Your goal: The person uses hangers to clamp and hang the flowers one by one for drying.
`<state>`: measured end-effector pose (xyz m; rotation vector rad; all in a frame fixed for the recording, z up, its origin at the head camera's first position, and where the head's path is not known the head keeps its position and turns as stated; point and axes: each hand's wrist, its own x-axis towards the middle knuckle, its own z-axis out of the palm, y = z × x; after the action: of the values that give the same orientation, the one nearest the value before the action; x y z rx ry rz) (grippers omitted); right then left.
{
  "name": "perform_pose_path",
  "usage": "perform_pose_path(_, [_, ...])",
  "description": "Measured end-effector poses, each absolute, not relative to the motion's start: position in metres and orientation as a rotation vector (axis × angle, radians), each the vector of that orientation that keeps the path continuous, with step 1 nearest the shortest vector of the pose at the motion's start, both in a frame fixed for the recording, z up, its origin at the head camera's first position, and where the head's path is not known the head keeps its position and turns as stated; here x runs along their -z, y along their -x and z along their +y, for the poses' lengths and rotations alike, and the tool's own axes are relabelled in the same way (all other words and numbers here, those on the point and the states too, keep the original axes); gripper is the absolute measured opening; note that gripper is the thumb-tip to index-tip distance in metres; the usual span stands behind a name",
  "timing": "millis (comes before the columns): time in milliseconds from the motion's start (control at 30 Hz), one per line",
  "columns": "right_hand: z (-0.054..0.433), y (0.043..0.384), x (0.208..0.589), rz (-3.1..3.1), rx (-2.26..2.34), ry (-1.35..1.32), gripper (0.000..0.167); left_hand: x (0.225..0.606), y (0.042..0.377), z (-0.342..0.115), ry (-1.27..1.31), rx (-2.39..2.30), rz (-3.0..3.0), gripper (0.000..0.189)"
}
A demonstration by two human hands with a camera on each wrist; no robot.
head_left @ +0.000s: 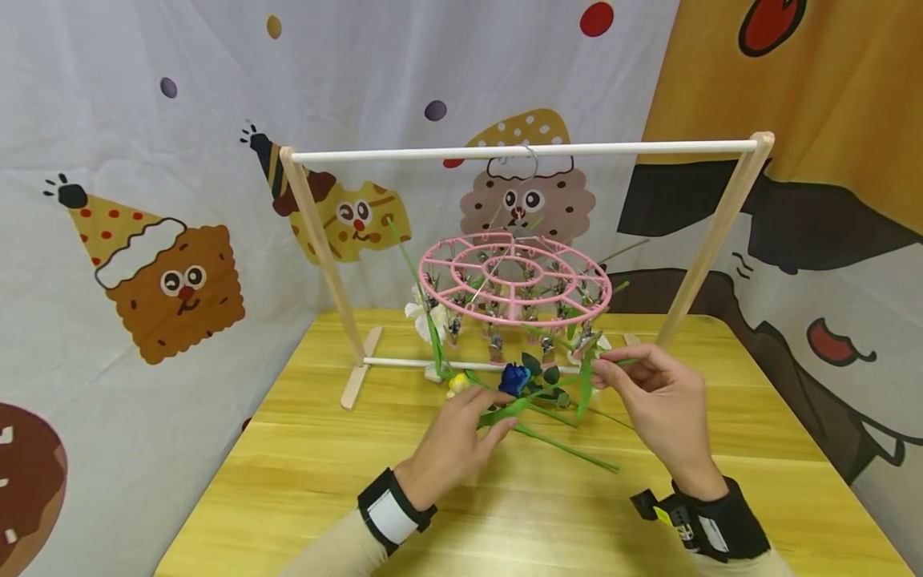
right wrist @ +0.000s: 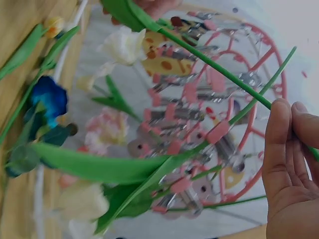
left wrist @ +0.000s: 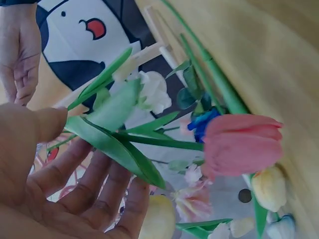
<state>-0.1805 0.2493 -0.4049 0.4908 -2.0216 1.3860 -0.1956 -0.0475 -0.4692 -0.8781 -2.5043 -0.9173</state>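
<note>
My left hand [head_left: 454, 437] holds a pink tulip [left wrist: 244, 144] by its leafy stem, thumb on top and fingers under a long green leaf [left wrist: 117, 149]. The far part of that green stem [right wrist: 214, 67] is pinched between thumb and forefinger of my right hand [head_left: 656, 401], near the front right rim of a pink round clip hanger [head_left: 512, 322]. Metal clips with pink tips hang below the hanger. Some grip stems, with a white flower [right wrist: 84, 204] and a pink frilly flower [right wrist: 107, 130] hanging head down.
A blue rose [head_left: 514, 379], a yellow flower [head_left: 457, 385] and loose green stems [head_left: 570, 449] lie on the wooden table [head_left: 288, 481] beyond my left hand. The hanger hooks onto a white bar [head_left: 404, 153] between wooden posts [head_left: 328, 256]. A cartoon-print cloth [head_left: 238, 48] hangs behind.
</note>
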Motion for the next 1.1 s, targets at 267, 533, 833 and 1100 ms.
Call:
perform_pose_path(267, [0.228, 0.182, 0.389, -1.942, -1.461, -0.659, 0.032, 0.463, 0.198, -0.047, 0.844, 0.967, -2.407, 0.024])
perform_pose_path(533, [0.209, 0.184, 0.399, -1.846, -1.564, -0.711, 0.029, 0.465, 0.195, -0.054, 0.794, 1.071, -2.312, 0.023])
perform_pose_path(833, [0.188, 0.178, 0.407, -2.169, -1.086, -0.514, 0.021, 0.463, 0.196, -0.057, 0.754, 1.183, -2.192, 0.019])
perform_pose_path(1100, [0.176, 0.178, 0.407, -2.228, -1.06, -0.483, 0.032, 0.462, 0.198, -0.056, 0.758, 1.199, -2.121, 0.02])
